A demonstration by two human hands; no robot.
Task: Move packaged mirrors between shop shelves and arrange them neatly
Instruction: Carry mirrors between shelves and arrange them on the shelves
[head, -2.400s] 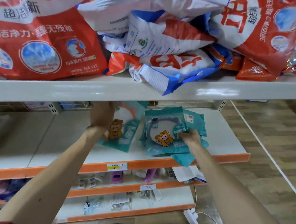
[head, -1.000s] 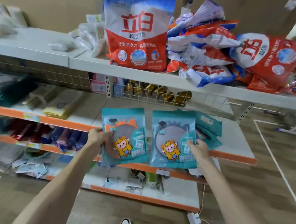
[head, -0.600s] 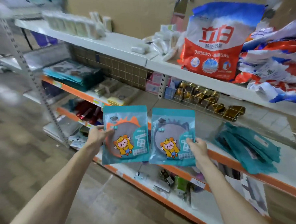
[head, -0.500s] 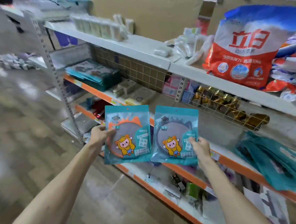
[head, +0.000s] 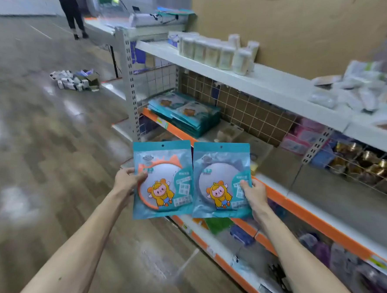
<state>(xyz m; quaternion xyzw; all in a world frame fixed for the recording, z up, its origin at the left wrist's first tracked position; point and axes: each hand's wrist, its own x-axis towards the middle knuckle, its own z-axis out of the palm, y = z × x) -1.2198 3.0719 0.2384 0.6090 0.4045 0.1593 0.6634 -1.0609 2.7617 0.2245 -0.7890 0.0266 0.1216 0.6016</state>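
Left hand [head: 127, 179] pinched orange-rimmed mirror pack [head: 162, 179]; right hand [head: 254, 193] pinched grey-rimmed mirror pack [head: 221, 179]. Packs upright, edges touching between hands. Stacked teal packs [head: 185, 114] on shelf [head: 282, 199] beyond.

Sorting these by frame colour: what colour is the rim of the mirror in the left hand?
The rim is orange, clearest in the head view.

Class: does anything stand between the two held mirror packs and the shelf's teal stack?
Nothing visible does. The left hand grips the orange-rimmed mirror pack, the right hand the grey-rimmed mirror pack; only open air separates them from the teal stack.
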